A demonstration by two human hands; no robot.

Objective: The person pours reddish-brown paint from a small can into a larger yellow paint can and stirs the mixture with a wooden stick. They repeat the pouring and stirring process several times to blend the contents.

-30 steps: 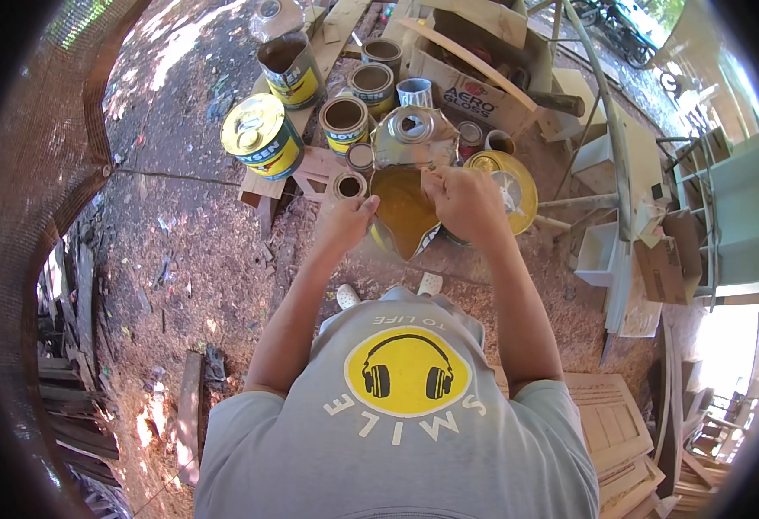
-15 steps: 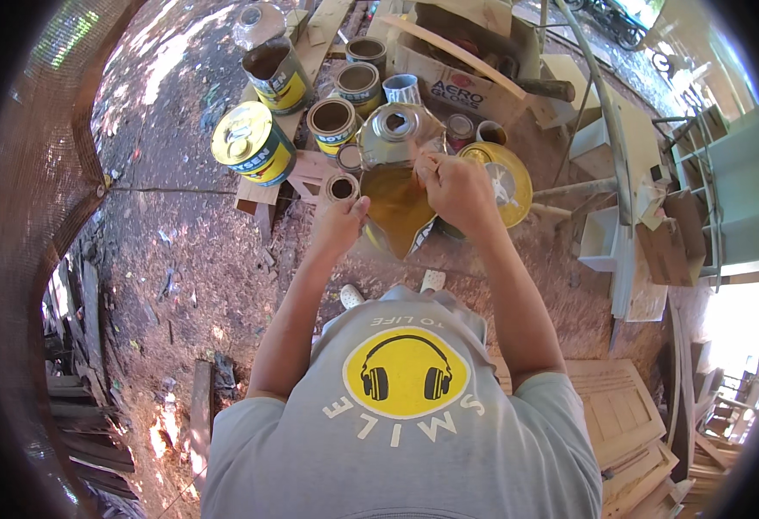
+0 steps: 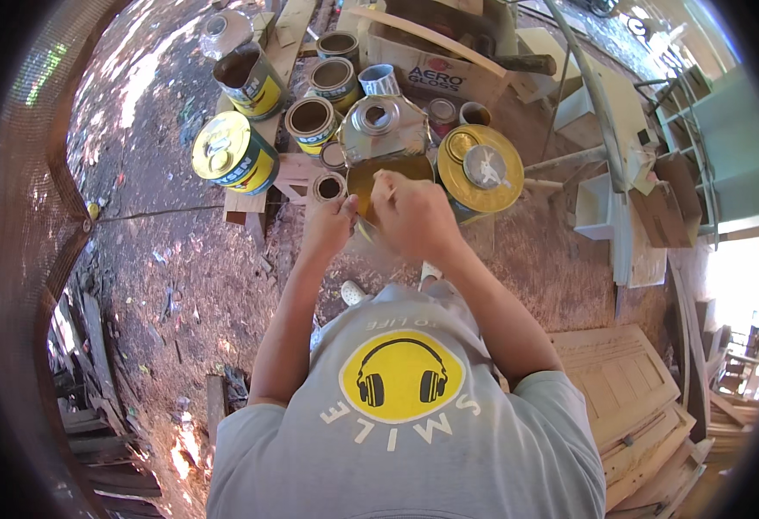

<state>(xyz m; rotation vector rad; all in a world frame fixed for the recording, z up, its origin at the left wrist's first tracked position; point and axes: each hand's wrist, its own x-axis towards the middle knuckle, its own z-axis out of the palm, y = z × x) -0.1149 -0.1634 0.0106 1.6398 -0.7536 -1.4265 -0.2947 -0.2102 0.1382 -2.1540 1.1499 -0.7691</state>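
My left hand (image 3: 328,231) is closed around a small open tin (image 3: 328,185) with dark contents, its thumb close to a cut-open clear container. That container (image 3: 385,117) has a round neck at its far end and amber-brown liquid (image 3: 364,176) in its near part. Over the liquid is my right hand (image 3: 416,216), fingers bent and pressed together; whatever they hold is hidden, and the hand is slightly blurred. Just right of the container stands a large can with a yellow lid (image 3: 502,189). A small lidded tin (image 3: 333,154) sits behind the one in my left hand.
Open paint cans (image 3: 311,121) and a closed yellow-topped can (image 3: 234,153) stand at the left on boards. A cardboard box (image 3: 431,69) is behind, with a wooden strip across it. Wooden panels (image 3: 622,372) lean at the lower right.
My right hand has moved left and nearer to me, from the container's right rim to over the liquid. My left hand stays at the small tin. The whole view has shifted slightly.
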